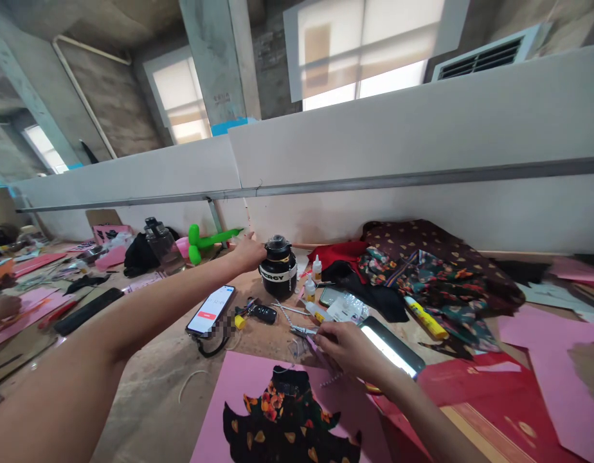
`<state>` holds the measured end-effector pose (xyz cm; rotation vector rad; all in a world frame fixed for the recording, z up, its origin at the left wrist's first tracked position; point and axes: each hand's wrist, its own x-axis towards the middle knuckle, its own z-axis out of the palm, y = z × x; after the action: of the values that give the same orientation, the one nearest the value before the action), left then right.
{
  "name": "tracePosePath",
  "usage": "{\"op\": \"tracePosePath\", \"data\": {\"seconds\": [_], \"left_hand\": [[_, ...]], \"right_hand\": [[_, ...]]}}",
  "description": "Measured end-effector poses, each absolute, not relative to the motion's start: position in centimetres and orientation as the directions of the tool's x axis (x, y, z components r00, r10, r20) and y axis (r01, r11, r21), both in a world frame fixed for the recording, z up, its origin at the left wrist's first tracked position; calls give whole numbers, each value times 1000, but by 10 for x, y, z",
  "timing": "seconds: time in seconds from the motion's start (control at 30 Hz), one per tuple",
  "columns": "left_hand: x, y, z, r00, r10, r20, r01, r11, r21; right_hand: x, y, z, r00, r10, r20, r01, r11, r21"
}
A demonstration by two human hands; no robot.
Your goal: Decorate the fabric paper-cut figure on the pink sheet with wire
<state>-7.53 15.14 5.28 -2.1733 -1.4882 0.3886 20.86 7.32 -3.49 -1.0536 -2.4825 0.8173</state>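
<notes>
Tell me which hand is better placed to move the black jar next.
Probably the left hand: it is right beside the black jar, though contact is unclear. The right hand is farther off, near the upper edge of the pink sheet.

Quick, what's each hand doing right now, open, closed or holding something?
Left hand: beside the black bottle; grip cannot be told.
Right hand: by the pink sheet, fingers bent; whether it holds anything cannot be told.
</notes>
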Motion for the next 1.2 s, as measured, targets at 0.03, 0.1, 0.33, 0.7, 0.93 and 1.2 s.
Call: {"op": "tracePosePath", "data": {"seconds": [0.03,0.1,0.33,0.7,0.93,1.2], "left_hand": [[-76,152,51,385,922,43,786,-303,-538],[-78,152,47,412,909,59,770,-313,-555],[-80,151,44,463,882,87,740,-330,-585],[-72,140,73,274,930,245,925,-186,-331],[-94,71,53,-16,911,413,966,-92,240],[-75,33,-21,-206,903,377,672,-149,726]], "right_hand": [[209,73,-35,-677,733,67,549,563,-618],[208,73,-34,-677,733,67,550,564,-617],[208,74,-33,-679,730,72,552,573,-605],[211,75,-37,-662,743,103,552,576,-603],[211,79,-39,-586,798,138,607,545,-579],[136,93,-37,-535,843,64,751,508,-422]]}}
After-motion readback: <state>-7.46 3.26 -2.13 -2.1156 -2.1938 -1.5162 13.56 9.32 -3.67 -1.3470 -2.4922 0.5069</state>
